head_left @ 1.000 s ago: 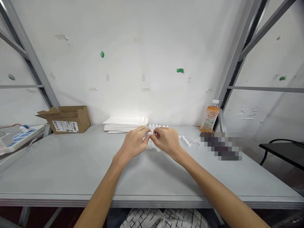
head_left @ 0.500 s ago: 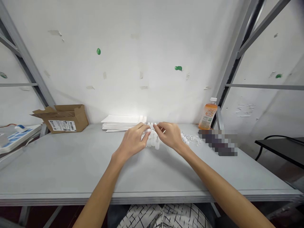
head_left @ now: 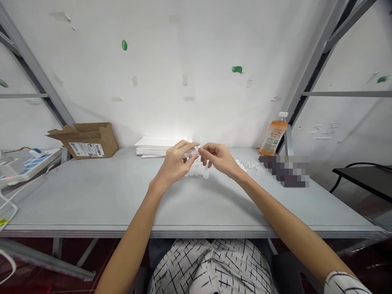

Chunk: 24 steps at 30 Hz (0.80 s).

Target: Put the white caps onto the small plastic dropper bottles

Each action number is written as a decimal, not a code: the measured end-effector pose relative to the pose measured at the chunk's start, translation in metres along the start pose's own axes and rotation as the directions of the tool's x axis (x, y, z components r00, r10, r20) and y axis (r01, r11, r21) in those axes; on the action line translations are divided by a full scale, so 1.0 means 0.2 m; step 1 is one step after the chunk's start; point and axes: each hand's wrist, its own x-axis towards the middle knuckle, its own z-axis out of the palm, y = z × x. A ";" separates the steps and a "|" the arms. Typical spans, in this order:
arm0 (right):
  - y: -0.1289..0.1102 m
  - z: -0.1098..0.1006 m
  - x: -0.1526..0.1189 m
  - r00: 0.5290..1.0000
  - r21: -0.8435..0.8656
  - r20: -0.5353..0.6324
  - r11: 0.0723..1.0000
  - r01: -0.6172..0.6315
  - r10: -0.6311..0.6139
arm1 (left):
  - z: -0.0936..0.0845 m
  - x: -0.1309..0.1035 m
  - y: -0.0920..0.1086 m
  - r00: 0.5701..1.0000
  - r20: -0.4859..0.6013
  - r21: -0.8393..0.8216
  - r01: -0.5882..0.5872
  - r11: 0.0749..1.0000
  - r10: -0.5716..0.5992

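My left hand (head_left: 172,162) is closed around a small translucent white bottle (head_left: 190,153), held on its side above the table with one end pointing right. At that end, the thumb and fingers of my right hand (head_left: 219,158) are pinched together; whatever sits between them is too small to name. Several more small white bottles (head_left: 206,172) stand in a cluster just below and behind my hands, partly hidden by them. Right of my right hand lies a loose pile of small white pieces (head_left: 251,166).
A stack of white sheets or flat boxes (head_left: 154,146) lies by the wall. An opened cardboard box (head_left: 87,141) stands at the back left, near a power strip (head_left: 39,163). At the back right are an orange drink bottle (head_left: 274,136) and a blurred dark object (head_left: 286,171).
Both hands have come closer together, and the small bottle now shows clearly between them, lying sideways. My view has tilted downward, so the table appears higher.
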 end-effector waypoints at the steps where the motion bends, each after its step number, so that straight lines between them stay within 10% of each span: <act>1: 0.00 0.00 0.00 1.000 0.030 0.023 0.999 -0.015 0.014 | 0.00 0.00 0.00 1.000 -0.014 0.003 -0.013 1.000 0.013; 24: 0.00 -0.02 0.01 0.999 0.161 0.039 0.987 -0.016 0.010 | 0.01 -0.01 -0.03 1.000 0.019 -0.061 -0.021 0.998 0.022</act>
